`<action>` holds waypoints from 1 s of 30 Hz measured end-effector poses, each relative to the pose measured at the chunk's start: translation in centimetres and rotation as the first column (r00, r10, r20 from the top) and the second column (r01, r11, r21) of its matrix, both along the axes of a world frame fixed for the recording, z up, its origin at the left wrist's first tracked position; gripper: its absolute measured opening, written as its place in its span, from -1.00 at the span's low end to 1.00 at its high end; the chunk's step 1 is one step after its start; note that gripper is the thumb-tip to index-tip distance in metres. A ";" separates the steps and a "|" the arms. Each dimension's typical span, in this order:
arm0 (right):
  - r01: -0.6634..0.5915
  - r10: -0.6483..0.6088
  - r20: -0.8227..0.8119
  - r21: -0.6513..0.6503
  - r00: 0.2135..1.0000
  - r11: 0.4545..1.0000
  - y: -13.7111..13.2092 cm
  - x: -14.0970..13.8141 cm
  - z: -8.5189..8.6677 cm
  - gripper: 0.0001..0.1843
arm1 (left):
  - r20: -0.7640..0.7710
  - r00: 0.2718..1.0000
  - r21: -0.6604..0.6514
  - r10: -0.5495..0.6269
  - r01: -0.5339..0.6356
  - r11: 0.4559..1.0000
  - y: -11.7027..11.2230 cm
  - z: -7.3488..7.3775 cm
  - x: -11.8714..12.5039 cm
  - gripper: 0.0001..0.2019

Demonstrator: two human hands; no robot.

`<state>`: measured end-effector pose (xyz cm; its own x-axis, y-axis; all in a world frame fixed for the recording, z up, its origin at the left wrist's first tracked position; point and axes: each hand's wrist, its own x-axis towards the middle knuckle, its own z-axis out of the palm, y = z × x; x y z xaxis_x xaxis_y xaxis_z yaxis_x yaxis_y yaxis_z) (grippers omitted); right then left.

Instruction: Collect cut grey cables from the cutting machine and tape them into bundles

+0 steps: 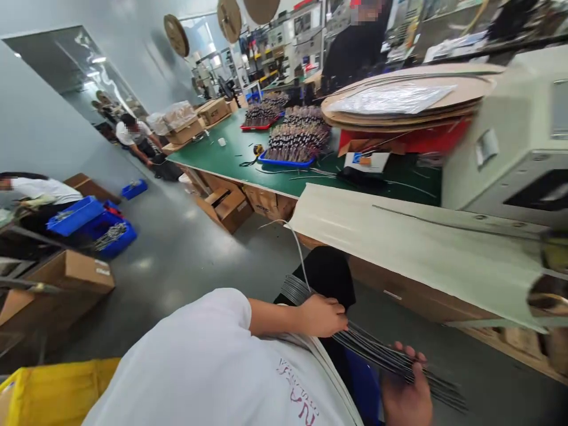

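Note:
A long bundle of thin dark wires [377, 355] runs slantwise over my lap, from near my knee down to the lower right. My left hand [323, 316] is closed round the bundle's upper part. My right hand [404, 393] grips it lower down, fingers curled over the strands. The upper end of the bundle [293, 289] bends in a loop beside my left hand. A thin white cord [298, 245] rises from there toward the bench edge. My white T-shirt fills the lower middle of the view.
A pale sloped panel [399, 236] and a beige machine [510, 142] stand close on the right. Behind them is a green bench [222, 157] with blue trays of wire bundles [293, 145] and stacked cardboard discs [399, 106]. Cardboard boxes [228, 207], blue crates [89, 222], a yellow crate [48, 390] and other people surround the grey floor.

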<state>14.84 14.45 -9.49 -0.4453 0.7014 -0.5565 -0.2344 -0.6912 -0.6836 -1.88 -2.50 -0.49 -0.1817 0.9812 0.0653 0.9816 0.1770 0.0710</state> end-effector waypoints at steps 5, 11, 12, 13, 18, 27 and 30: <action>0.037 -0.016 0.107 -0.199 0.994 0.979 -0.2 -0.4 1.2 -0.44 | -0.037 0.998 0.021 -0.045 0.046 0.999 -0.3 -1.4 0.5 -0.61; 0.048 -0.038 0.048 -0.230 0.998 0.972 -0.3 -1.7 2.8 -0.45 | -0.067 0.995 -0.025 -0.081 0.079 0.997 -0.2 -0.8 -0.4 -0.66; 0.058 -0.052 0.033 -0.212 0.998 0.976 -0.4 -2.1 3.0 -0.52 | -0.056 0.994 -0.025 -0.091 0.090 0.996 -0.5 -0.2 -0.7 -0.68; 0.078 -0.073 0.030 -0.194 0.997 0.978 -0.6 -2.3 3.1 -0.58 | -0.033 0.995 -0.025 -0.096 0.096 0.995 -0.9 0.4 -0.7 -0.71; 0.197 -0.208 -0.030 -0.216 0.978 0.956 -2.0 -2.1 3.2 -0.79 | 0.248 0.965 -0.005 0.081 -0.082 0.997 -3.5 2.7 -1.1 -0.77; 0.169 -0.230 -0.309 -0.210 0.923 0.963 -0.9 -1.4 1.0 -0.83 | 0.678 0.685 0.066 0.268 -0.419 0.905 -4.0 0.6 -2.5 -0.76; 0.142 -0.208 -0.336 -0.209 0.919 0.968 -1.0 -1.1 1.1 -0.81 | 0.682 0.679 0.066 0.272 -0.427 0.902 -3.9 0.7 -2.4 -0.76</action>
